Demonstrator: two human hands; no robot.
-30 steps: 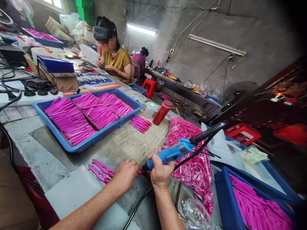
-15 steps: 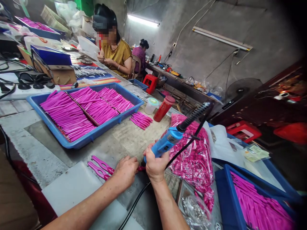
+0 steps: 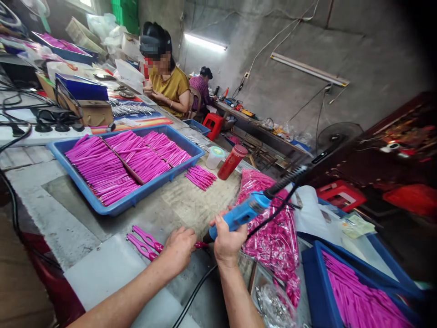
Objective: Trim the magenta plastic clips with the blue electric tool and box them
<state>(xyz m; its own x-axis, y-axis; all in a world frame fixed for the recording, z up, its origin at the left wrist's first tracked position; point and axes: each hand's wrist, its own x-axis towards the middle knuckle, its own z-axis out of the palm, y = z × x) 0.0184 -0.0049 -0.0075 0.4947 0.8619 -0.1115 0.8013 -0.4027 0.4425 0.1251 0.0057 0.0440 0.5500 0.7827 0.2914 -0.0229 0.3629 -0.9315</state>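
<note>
My right hand (image 3: 230,239) is wrapped around a blue electric screwdriver (image 3: 241,212), tilted with its dark tip pointing down and left. My left hand (image 3: 180,248) is closed over a pink two-handled tool (image 3: 145,241) lying on the bench; its handles stick out on the left and its dark pink tip shows on the right. The screwdriver's tip is close to that pink end; whether they touch I cannot tell. A black cable (image 3: 195,291) runs below my right hand. Fingers and palm hide the middle of the pink tool.
A blue tray (image 3: 112,207) of pink tools stands left, a small pile of pink tools (image 3: 200,176) beside it. A red bottle (image 3: 232,161), a plastic bag of pink parts (image 3: 273,237), a bag of small metal parts (image 3: 275,303) and a blue bin (image 3: 312,273) lie rightward. A co-worker (image 3: 174,86) sits opposite.
The view has shifted slightly. My right hand and the screwdriver have moved a little right and down, and the screwdriver leans further over. My left hand stays on the pink tool.
</note>
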